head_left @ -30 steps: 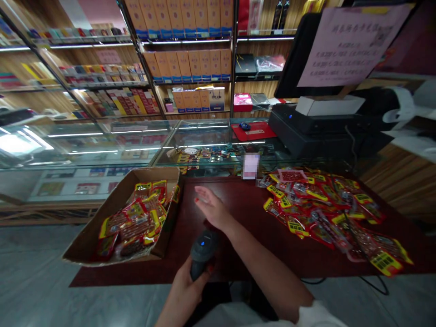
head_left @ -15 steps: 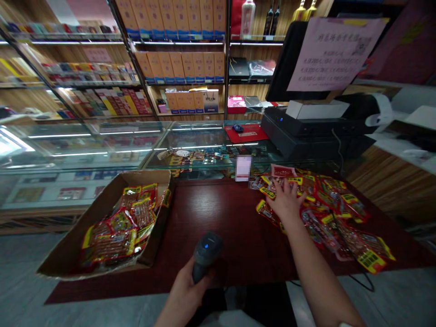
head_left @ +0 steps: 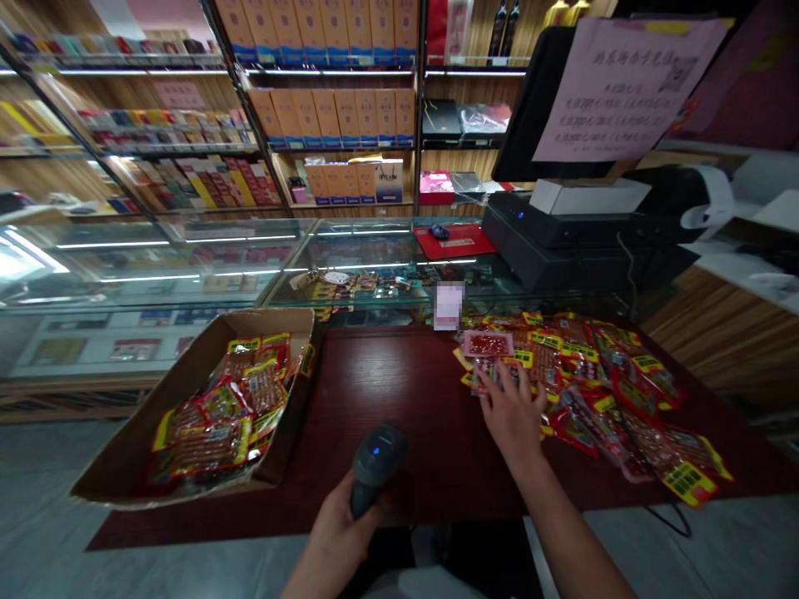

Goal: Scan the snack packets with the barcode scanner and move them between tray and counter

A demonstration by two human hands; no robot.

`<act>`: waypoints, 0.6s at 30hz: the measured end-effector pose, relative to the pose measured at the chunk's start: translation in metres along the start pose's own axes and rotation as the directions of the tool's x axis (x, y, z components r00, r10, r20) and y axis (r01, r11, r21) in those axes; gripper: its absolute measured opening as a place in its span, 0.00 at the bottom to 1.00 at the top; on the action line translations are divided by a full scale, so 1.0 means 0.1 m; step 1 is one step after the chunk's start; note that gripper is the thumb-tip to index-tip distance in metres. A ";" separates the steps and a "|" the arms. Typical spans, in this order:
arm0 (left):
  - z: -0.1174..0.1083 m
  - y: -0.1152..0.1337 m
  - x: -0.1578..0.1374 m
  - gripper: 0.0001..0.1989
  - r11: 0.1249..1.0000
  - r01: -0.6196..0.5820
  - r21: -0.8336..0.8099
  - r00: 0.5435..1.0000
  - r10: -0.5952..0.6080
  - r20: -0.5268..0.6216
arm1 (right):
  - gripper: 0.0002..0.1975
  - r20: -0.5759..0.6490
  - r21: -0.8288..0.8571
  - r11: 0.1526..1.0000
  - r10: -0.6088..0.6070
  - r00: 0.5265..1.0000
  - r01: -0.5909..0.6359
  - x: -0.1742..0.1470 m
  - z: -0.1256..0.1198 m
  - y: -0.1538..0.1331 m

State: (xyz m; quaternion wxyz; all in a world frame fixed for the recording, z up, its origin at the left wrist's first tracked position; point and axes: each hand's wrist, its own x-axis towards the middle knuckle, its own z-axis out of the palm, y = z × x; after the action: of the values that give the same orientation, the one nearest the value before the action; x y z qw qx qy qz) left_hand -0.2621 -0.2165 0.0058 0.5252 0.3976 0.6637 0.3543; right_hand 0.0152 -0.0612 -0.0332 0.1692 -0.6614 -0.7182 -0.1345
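My left hand is wrapped round the handle of a dark barcode scanner, which has a small blue light on top. To the right, my right hand lies palm down with its fingers spread over the near left edge of a pile of snack packets. Its fingertips touch a packet there, partly hidden under the hand. Just beyond them lies a clear-and-red packet. On the left, a cardboard box holds several red and yellow snack packets.
The dark red table extends between box and pile. Behind it stands a glass display counter, with a red mat on top. A monitor rises at the back right. A thin black cable hangs off the front edge.
My right hand has come nearer and slightly left, and packets at the pile's left edge have shifted the same way. My left hand and the scanner have hardly moved.
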 end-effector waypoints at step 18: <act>0.09 0.06 -0.01 0.17 1.000 -0.026 -0.016 0.999 0.026 -0.019 | 0.20 0.110 0.421 0.872 -0.324 0.939 0.252 0.26 0.05 -0.90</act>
State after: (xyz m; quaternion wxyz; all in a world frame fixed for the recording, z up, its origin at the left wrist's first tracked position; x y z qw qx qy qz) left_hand -0.2519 -0.2146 0.0102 0.5175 0.3985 0.6606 0.3703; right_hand -0.0764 -0.0439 -0.0243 0.2142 -0.5071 -0.8333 0.0509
